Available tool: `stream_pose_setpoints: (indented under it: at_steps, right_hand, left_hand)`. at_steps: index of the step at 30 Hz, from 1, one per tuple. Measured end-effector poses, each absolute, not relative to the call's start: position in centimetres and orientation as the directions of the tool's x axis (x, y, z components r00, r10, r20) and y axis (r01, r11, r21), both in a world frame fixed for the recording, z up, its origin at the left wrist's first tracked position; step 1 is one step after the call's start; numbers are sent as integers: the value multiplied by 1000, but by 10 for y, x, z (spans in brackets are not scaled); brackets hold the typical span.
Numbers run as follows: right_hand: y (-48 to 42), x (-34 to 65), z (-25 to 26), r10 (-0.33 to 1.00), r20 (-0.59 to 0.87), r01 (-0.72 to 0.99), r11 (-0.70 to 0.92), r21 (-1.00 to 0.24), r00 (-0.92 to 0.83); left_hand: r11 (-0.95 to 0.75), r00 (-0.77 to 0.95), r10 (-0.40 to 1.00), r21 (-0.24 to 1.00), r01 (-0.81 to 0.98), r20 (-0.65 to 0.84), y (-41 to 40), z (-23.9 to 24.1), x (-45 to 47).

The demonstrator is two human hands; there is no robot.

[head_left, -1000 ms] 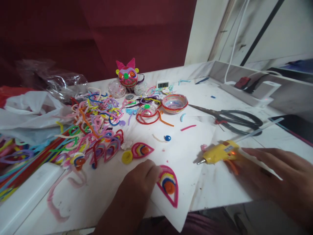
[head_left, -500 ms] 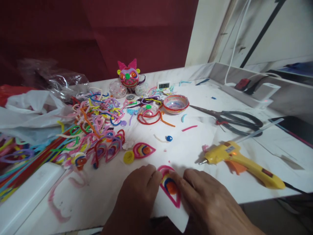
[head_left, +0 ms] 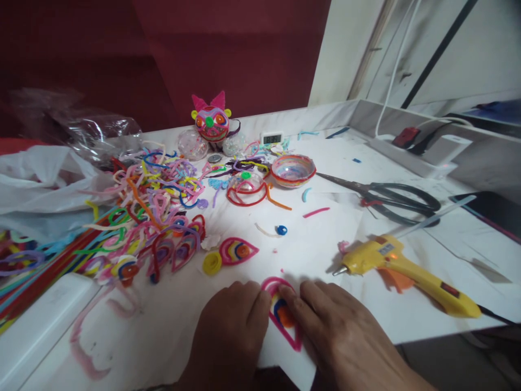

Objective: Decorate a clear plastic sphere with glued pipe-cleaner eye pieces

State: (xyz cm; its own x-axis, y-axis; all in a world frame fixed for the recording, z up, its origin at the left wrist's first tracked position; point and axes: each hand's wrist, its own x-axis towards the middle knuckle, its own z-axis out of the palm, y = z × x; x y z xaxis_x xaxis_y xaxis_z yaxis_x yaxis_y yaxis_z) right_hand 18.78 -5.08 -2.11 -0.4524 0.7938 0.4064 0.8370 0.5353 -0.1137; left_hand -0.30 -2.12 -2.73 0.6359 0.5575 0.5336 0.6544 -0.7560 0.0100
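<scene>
A teardrop-shaped pipe-cleaner eye, with a pink outline around yellow, blue and orange parts, lies on white paper at the near edge of the table. My left hand has its fingers curled and its thumb against the eye's left edge. From the other side my right hand presses a fingertip onto the eye's upper part, its other fingers bent beneath. The undersides of both hands are hidden. Just beyond them sit a matching pipe-cleaner eye and a yellow coil.
To the right lie a yellow glue gun and large scissors. A pile of pipe cleaners covers the left. Further back are a decorated bowl, a pink-eared ball figure and a small digital clock.
My right fingertip has shifted slightly further onto the upper part of the eye, covering more of it. The camera view has moved a little; the other objects stay put.
</scene>
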Motion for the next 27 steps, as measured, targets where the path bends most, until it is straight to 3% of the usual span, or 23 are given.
stream_pose_setpoints:
  at_steps: [11, 16, 27]
  right_hand:
    - [-51, 184, -20, 776, 442, 842, 534, -82, -449]
    - [-53, 183, -18, 774, 436, 838, 540, -75, -460]
    - [-54, 183, -19, 799, 407, 839, 529, -128, -442]
  left_hand:
    - [-716, 564, 500, -52, 696, 657, -36, -38, -4]
    - [-754, 651, 471, -112, 648, 595, -37, -26, -4]
    - [-731, 631, 504, -97, 676, 590, -42, -29, -6]
